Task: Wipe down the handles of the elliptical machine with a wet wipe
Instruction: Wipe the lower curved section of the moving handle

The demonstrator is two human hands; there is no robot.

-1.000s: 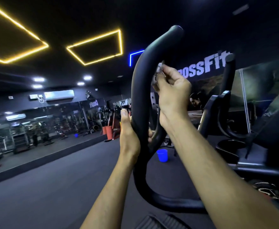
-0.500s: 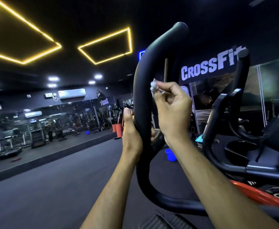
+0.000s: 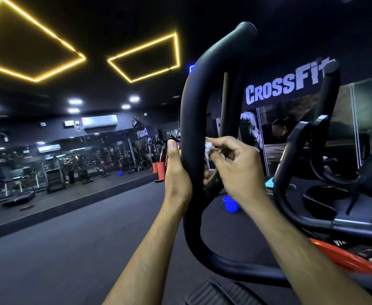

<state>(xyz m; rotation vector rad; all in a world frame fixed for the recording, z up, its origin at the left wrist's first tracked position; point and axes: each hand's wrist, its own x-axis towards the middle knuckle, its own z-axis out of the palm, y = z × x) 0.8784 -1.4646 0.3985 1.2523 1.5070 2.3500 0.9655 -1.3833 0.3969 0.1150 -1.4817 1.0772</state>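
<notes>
While the left hand (image 3: 177, 172) grips the handle (image 3: 194, 119), the right hand (image 3: 235, 166) pinches a wipe (image 3: 209, 147) against its midsection; the far handle (image 3: 328, 102) likely remains.

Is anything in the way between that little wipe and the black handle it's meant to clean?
Nothing visible. The right hand pinches the wet wipe right against the handle's inner edge; the left hand grips the handle's other side.

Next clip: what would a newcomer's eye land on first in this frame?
Probably the thick black handle curving up through the centre, with the left hand gripping it and the right hand pinching a small white wipe against its inner side. Then the yellow ceiling lights at upper left and the CrossFit sign at right.
</notes>
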